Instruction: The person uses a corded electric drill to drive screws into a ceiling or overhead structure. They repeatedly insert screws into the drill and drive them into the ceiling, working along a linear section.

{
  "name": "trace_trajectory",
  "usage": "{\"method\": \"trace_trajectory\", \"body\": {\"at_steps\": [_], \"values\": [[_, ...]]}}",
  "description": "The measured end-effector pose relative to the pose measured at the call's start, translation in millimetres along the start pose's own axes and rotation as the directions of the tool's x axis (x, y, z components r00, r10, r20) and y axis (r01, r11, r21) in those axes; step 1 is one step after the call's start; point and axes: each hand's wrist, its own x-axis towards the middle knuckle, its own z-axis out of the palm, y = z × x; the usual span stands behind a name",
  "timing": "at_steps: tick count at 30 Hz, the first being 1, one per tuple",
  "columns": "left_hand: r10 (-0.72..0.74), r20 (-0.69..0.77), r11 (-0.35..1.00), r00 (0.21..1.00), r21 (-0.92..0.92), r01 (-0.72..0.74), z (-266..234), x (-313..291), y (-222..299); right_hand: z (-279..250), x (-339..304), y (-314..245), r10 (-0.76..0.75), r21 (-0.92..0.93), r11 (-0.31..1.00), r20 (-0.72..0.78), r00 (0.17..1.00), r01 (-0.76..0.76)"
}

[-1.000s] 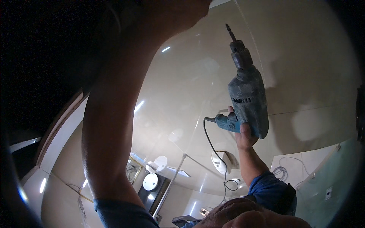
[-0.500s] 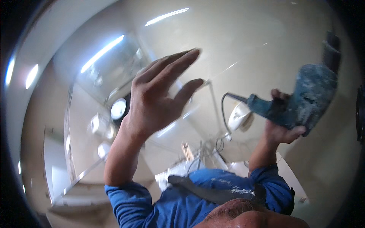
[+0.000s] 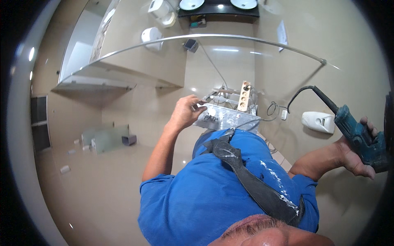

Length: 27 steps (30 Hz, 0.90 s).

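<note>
My right hand [image 3: 356, 159], at the far right, is wrapped round the handle of a dusty teal power drill [image 3: 349, 126]. The drill's front end runs out of view at the right rim. From its handle a dark cord loops down to the left, beside the wall. My left hand [image 3: 186, 111] is over the left edge of a dusty, light-grey platform [image 3: 230, 119]. Its fingers are loosely curled, with a gap between thumb and forefinger and nothing visible in them. Several small grey pieces [image 3: 210, 116], too small to name, lie on the platform near the left fingertips.
A power strip [image 3: 243, 100] stands at the platform's far side among cables. A white wall dispenser [image 3: 319, 122] is near the right forearm. A metal rail [image 3: 230, 37] curves across ahead. Basins [image 3: 192, 4] sit on a dark counter beyond. A grey bin [image 3: 129, 140] stands at left.
The view has tipped downward. My left hand has dropped from a raised, spread pose to the platform. My right hand, still round the drill, has moved lower and farther right.
</note>
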Motion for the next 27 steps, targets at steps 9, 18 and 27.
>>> {"method": "trace_trajectory", "body": {"at_steps": [9, 18, 27], "values": [[-0.07, -0.064, 0.997, 0.996, 0.022, 0.072, 48.8, -38.6, -28.1, 21.0, 11.2, 47.8, 0.175, 0.019, 0.984, 0.096, 0.98, -0.177], [0.016, -0.043, 0.986, 0.999, 0.165, -0.009, 71.4, -39.3, -17.1, 38.0, 1.2, 60.1, 0.27, 0.135, 0.952, 0.053, 0.961, -0.275], [0.135, -0.04, 0.974, 0.99, 0.188, -0.125, 97.6, -28.3, -30.7, 29.3, -4.5, 49.2, 0.264, -0.022, 0.964, -0.056, 0.963, -0.265]]}}
